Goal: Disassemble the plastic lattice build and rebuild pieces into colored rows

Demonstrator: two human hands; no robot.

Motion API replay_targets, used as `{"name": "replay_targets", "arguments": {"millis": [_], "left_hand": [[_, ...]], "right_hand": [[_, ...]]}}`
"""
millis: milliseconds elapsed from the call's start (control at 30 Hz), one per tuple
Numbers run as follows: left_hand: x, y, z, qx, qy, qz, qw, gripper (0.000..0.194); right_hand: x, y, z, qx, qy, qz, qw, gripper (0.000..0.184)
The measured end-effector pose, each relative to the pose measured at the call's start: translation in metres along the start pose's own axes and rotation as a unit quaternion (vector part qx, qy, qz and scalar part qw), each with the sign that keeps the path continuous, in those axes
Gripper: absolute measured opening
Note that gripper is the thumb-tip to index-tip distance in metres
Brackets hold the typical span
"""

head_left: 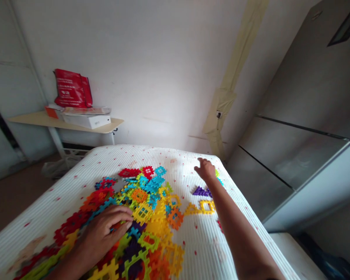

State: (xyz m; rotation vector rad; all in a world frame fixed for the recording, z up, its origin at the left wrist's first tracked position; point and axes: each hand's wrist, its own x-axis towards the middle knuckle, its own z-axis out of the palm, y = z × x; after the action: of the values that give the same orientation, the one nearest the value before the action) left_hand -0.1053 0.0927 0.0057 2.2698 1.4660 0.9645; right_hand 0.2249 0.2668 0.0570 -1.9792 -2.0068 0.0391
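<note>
My left hand (109, 225) rests low over a heap of notched plastic building pieces, fingers loosely bent and thumb a little apart. Its fingertips are beside a yellow window-shaped piece (142, 212); I see nothing held. Stretched toward the far right corner of the bed, my right hand (206, 169) has its thumb and fingers apart, with nothing visible in it. Green and blue pieces (219, 180) show partly behind that wrist. Nearer along the forearm lie purple triangular pieces (200, 191), a yellow triangle (191, 209) and a yellow square frame (207, 207), partly covered by the arm.
The heap includes an orange piece (139, 195), blue pieces (154, 184) and red pieces (71, 227) on a white ribbed bed cover (198, 249). A side table (35, 119) carries a red bag (72, 89) and a white box (89, 120). A grey fridge (297, 116) stands right.
</note>
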Motion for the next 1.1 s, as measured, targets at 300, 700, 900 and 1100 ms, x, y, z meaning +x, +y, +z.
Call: {"name": "replay_targets", "arguments": {"millis": [300,700,900,1100], "left_hand": [[0.001,-0.002,0.003,0.026,0.0,0.036,0.999,0.017],[-0.002,0.002,0.006,0.063,0.012,0.009,0.998,0.015],[-0.002,0.002,0.007,0.08,0.019,0.024,0.996,0.015],[-0.002,0.001,0.006,0.058,0.037,0.025,0.997,0.016]], "right_hand": [[-0.023,-0.161,0.059,0.12,-0.102,-0.271,0.949,0.047],[-0.046,-0.154,0.072,0.202,-0.121,-0.235,0.943,0.028],[-0.074,-0.121,0.064,0.57,-0.139,-0.146,0.796,0.03],[-0.093,-0.111,0.052,0.714,-0.144,-0.106,0.677,0.022]]}}
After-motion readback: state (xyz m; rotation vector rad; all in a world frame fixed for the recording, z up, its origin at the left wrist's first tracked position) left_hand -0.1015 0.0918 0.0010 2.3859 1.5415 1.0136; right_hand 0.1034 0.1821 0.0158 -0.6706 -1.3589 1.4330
